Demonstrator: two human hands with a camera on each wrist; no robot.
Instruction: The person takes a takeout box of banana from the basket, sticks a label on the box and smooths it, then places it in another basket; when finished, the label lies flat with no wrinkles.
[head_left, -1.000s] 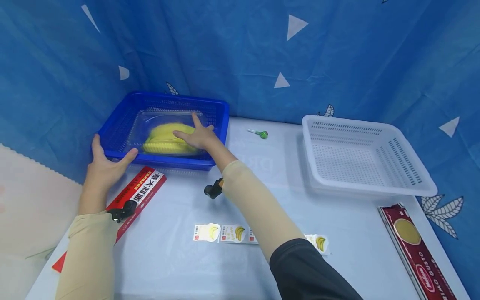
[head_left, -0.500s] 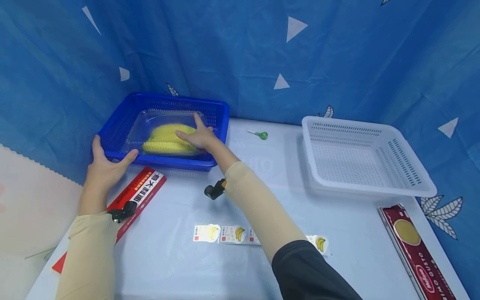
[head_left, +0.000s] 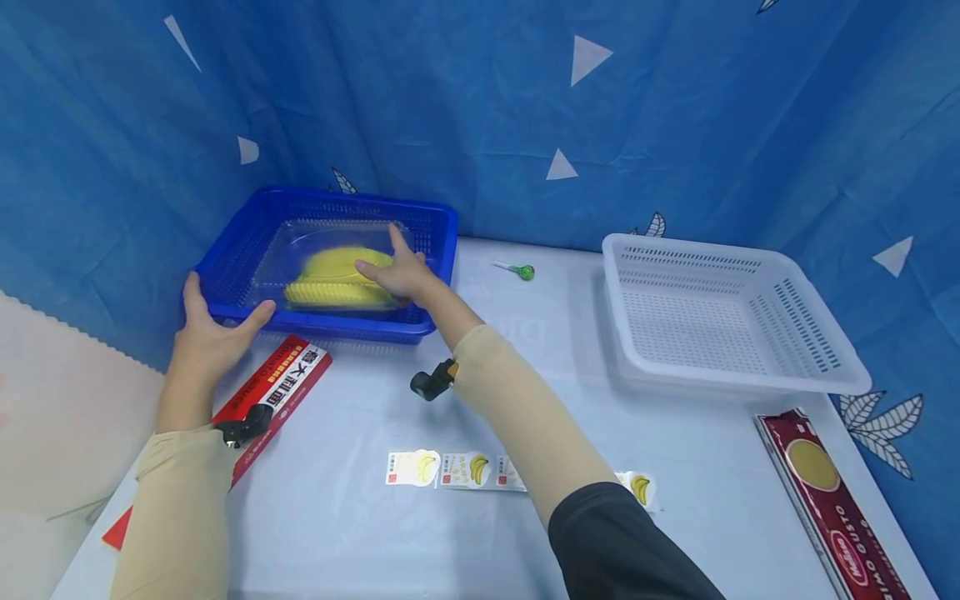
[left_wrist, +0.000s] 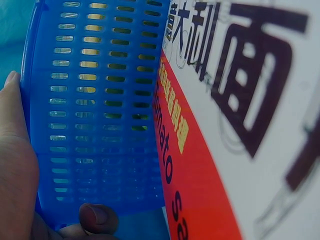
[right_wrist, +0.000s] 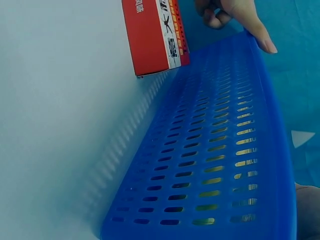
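A blue basket (head_left: 352,323) stands at the back left. In it lies a clear plastic box (head_left: 279,254) with yellow bananas (head_left: 330,279) inside. My left hand (head_left: 208,337) grips the basket's near left corner, its digits spread along the rim; in the left wrist view part of the hand (left_wrist: 15,155) is against the basket's slotted wall (left_wrist: 90,120). My right hand (head_left: 405,273) reaches over the near rim and holds the right end of the clear box, thumb and a finger on top. Its other fingers are partly hidden. The right wrist view shows mainly the basket's outer wall (right_wrist: 200,150).
A red and white noodle box (head_left: 281,383) lies beneath my left wrist, close to the basket. Farther right are a green lollipop (head_left: 523,272), a white basket (head_left: 697,325) and a dark red pasta packet (head_left: 825,500). Banana-printed cards (head_left: 468,470) lie at the front middle.
Both hands keep their places at the basket and the clear box. My right forearm shifts very slightly to the right, and the head view drifts a little.
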